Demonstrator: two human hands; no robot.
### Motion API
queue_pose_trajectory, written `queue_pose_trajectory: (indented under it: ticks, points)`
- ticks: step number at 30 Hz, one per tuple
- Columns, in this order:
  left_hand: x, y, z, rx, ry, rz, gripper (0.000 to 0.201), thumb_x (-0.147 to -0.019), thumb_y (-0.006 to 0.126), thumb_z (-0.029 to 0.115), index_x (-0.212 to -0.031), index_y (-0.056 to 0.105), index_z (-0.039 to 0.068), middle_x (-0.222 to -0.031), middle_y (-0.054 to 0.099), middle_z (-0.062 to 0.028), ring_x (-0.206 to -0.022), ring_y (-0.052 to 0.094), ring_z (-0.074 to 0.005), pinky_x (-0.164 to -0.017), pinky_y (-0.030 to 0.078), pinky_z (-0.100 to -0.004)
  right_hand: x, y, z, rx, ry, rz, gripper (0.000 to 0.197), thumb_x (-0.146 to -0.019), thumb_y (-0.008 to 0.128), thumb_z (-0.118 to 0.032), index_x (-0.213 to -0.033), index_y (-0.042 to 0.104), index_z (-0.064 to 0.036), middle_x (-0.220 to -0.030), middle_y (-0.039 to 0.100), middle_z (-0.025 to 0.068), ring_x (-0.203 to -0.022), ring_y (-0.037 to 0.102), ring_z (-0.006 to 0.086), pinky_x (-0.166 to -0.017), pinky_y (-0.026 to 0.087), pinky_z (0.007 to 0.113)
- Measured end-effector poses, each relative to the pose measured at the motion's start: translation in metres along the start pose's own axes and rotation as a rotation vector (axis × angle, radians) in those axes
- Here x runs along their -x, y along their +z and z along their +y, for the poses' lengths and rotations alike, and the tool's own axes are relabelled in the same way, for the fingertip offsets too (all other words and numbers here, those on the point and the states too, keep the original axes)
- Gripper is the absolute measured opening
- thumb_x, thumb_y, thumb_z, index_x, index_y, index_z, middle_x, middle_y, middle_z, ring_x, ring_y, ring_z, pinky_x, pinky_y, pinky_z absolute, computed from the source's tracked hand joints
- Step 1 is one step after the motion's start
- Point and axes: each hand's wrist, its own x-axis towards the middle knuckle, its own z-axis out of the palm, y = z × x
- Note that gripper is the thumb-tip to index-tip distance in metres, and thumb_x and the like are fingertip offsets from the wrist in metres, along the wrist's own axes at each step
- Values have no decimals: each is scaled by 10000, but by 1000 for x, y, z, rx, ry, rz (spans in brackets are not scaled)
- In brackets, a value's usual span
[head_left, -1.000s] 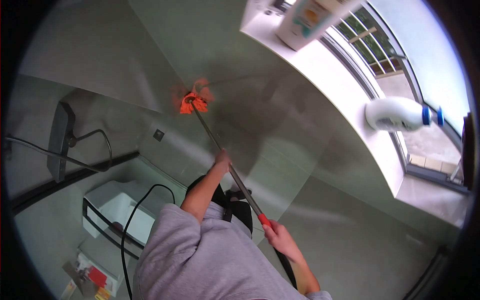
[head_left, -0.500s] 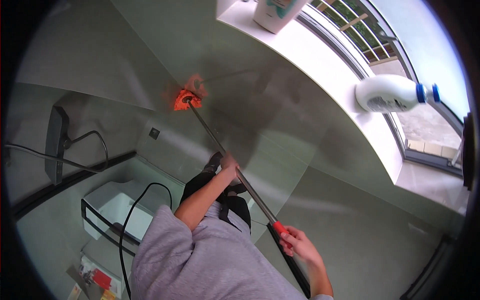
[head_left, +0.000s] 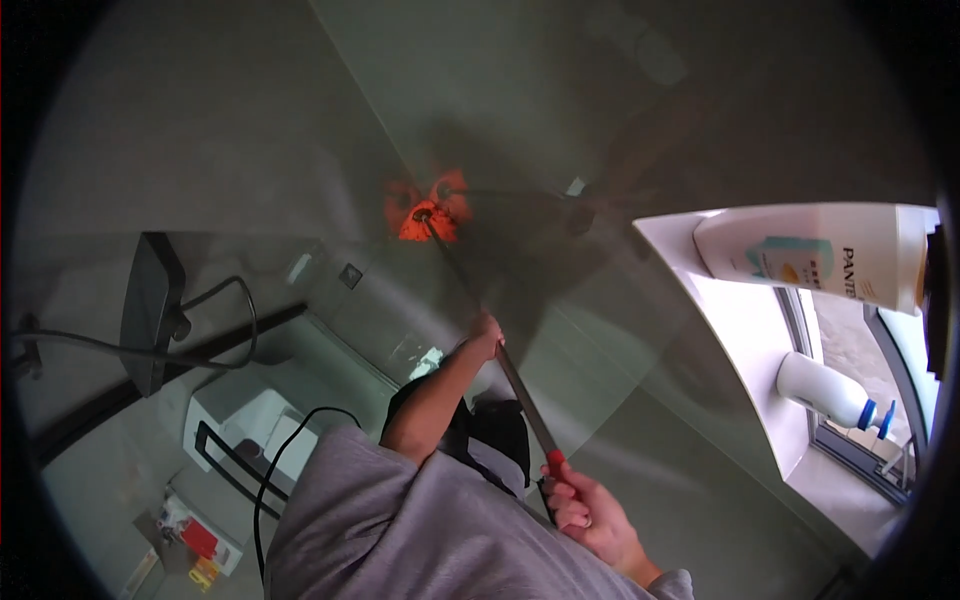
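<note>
A mop (head_left: 527, 397) slants away from me, with a grey metal pole and a red grip at its near end. Its fluffy orange head (head_left: 428, 222) sits at the far corner where glossy grey tiled surfaces meet, and its reflections show beside it. Partway along the pole, my left hand (head_left: 487, 335) is closed around it. My right hand (head_left: 590, 512) wraps the red grip, nearer to my body. Below my left forearm, my dark trousers and feet are partly hidden.
On the left wall hangs a dark shower head panel (head_left: 152, 315) with a hose. A white basin (head_left: 235, 410) and black rail (head_left: 228, 462) stand below it. At right, a window sill (head_left: 745, 350) holds a large white bottle (head_left: 775, 255) and a smaller blue-capped one (head_left: 825, 388). A drain (head_left: 350, 276) lies ahead.
My view has turned, so the sill and bottles appear lower and the mop head further right. Both hands keep hold of the pole. My right hand now shows larger, closer to the camera.
</note>
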Motion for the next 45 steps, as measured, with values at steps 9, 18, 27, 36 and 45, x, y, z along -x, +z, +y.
queue_pose_trajectory:
  ticks: [9, 18, 27, 36, 45]
  points:
    - [-25, -33, -41, -7, 113, -49, 497, -990, 413, 552, -678, 426, 165, -497, 378, -17, -369, 370, -192, -356, 311, -329, -21, -110, 10, -59, 22, -222, 241, -1054, 449, -189, -1171, 492, 16, -722, 395, 1, -473, 289, 52, -335, 236, 188]
    - [185, 11, -171, 28, 119, -161, 443, -1032, 354, 482, -718, 359, 170, -516, 321, 21, -377, 304, -113, -379, 293, -272, 149, -242, 51, 499, -200, -237, 256, -1017, 480, -115, -1247, 473, -2, -655, 395, -42, -429, 320, 38, -365, 277, 201]
    - [324, 4, -226, 352, -262, -495, 384, -1009, 442, 237, -669, 280, 161, -524, 227, 36, -416, 260, -131, -463, 324, -305, 294, -286, 70, 1164, -264, 54, 394, -933, 556, -68, -1309, 473, 15, -554, 441, -34, -385, 394, 67, -387, 342, 241]
    - [298, -4, -220, 389, -328, -574, 376, -1017, 443, 261, -679, 315, 158, -505, 287, 43, -424, 330, -118, -481, 342, -291, 281, -239, 67, 1221, -231, 172, 383, -962, 564, -123, -1318, 489, -2, -552, 438, -36, -404, 398, 64, -401, 346, 246]
    - [162, -5, -234, 339, -336, -313, 385, -1038, 458, 356, -756, 337, 124, -563, 287, 22, -437, 290, -125, -454, 333, -305, 188, -199, 37, 1002, -184, 280, 378, -991, 536, -152, -1333, 471, -5, -597, 401, -52, -413, 354, 53, -365, 271, 233]
